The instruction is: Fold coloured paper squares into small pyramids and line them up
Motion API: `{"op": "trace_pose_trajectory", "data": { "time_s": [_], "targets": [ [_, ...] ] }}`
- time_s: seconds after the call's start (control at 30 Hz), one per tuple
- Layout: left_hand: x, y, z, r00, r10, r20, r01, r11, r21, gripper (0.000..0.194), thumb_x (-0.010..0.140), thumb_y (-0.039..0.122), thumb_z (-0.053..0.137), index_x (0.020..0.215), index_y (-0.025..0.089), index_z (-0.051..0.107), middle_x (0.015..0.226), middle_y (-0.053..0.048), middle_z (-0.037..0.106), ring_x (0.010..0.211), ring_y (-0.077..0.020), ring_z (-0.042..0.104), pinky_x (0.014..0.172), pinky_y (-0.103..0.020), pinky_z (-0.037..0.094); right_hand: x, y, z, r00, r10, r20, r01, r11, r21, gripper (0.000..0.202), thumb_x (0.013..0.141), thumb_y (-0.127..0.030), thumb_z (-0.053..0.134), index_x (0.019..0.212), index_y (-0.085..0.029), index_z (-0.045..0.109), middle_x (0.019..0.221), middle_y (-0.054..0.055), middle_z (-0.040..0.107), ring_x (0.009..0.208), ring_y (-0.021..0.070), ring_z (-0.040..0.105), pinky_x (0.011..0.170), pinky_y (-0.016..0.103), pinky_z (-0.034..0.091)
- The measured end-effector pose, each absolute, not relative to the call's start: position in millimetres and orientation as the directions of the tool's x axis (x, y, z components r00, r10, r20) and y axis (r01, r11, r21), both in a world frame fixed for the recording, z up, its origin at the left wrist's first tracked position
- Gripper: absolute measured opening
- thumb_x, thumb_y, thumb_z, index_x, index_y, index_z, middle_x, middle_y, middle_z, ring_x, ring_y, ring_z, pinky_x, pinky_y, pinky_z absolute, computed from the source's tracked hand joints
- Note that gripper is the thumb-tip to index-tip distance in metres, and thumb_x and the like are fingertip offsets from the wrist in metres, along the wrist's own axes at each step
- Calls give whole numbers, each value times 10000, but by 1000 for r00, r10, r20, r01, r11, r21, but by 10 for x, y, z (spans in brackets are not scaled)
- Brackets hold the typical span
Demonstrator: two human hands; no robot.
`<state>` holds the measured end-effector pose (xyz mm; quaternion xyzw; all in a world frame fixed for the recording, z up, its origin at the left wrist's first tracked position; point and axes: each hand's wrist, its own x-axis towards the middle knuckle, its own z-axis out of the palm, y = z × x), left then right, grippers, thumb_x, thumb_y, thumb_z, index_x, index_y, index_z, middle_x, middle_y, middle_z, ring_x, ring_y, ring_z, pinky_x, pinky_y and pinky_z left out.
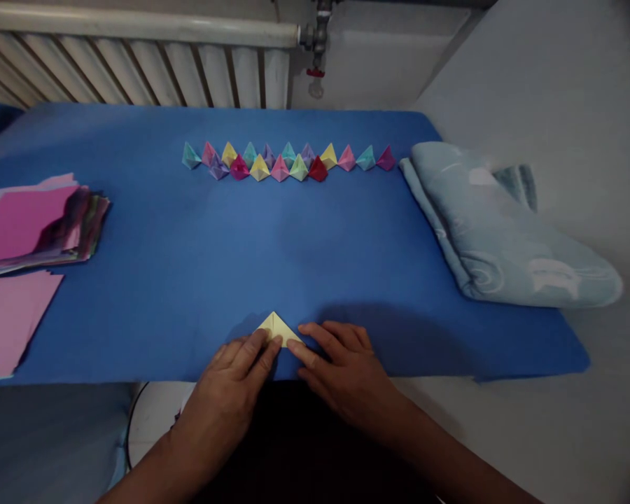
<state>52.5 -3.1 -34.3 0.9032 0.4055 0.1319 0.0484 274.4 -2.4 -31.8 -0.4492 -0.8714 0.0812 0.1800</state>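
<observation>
A small yellow paper [276, 327], folded into a triangle with its tip pointing away from me, lies on the blue table [294, 252] near the front edge. My left hand [236, 378] presses on its left side with thumb and fingertips. From the right, my right hand [344, 367] touches the paper's right corner with its thumb, its fingers spread and slightly bent over the blue surface. The lower edge of the paper is partly covered by both thumbs.
Two rows of small coloured folded paper pieces [280, 168] stand toward the back. Stacked coloured sheets [26, 220] and pink sheets [15, 318] lie at the left. A folded grey-green blanket [504, 238] lies at the right. Behind the table is a radiator [136, 31].
</observation>
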Motion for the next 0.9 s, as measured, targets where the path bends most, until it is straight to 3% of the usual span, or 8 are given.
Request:
{"op": "trace_pose_trajectory", "data": {
  "time_s": [0.4, 0.57, 0.7, 0.9],
  "targets": [
    [572, -78, -283, 664, 735, 135, 737, -674, 44, 598, 772, -8, 342, 1332, 173, 445, 1281, -131, 534, 1003, -233, 571, 829, -371, 532, 2813, -70, -326, -534, 816, 222, 768, 578, -276, 331, 905, -286, 527, 1234, -294, 563, 1263, 47, 549, 1073, 243, 463, 875, 400, 348],
    [594, -82, -300, 679, 719, 149, 727, -687, 4, 565, 764, -2, 351, 1299, 132, 473, 1242, -143, 569, 1012, -247, 579, 823, -366, 526, 2838, -89, -321, -517, 823, 236, 776, 567, -277, 308, 907, -297, 529, 1210, -291, 581, 1249, 46, 566, 1072, 247, 470, 872, 407, 354],
    [619, -95, -375, 669, 722, 175, 732, -681, 11, 542, 762, 12, 364, 1280, 124, 481, 1235, -149, 577, 1031, -264, 577, 828, -383, 515, 2752, -112, -309, -502, 825, 260, 781, 562, -273, 305, 913, -337, 523, 1201, -258, 583, 1242, 51, 585, 1097, 241, 472, 886, 400, 346],
    [620, -135, -470, 631, 754, 185, 753, -652, 88, 445, 812, 51, 383, 1222, 158, 520, 1266, -127, 567, 1087, -268, 551, 894, -403, 479, 2586, -149, -413, -579, 765, 282, 733, 640, -231, 507, 916, -467, 483, 1337, -186, 451, 1315, 50, 558, 1268, 242, 361, 1017, 407, 240]
  ]
}}
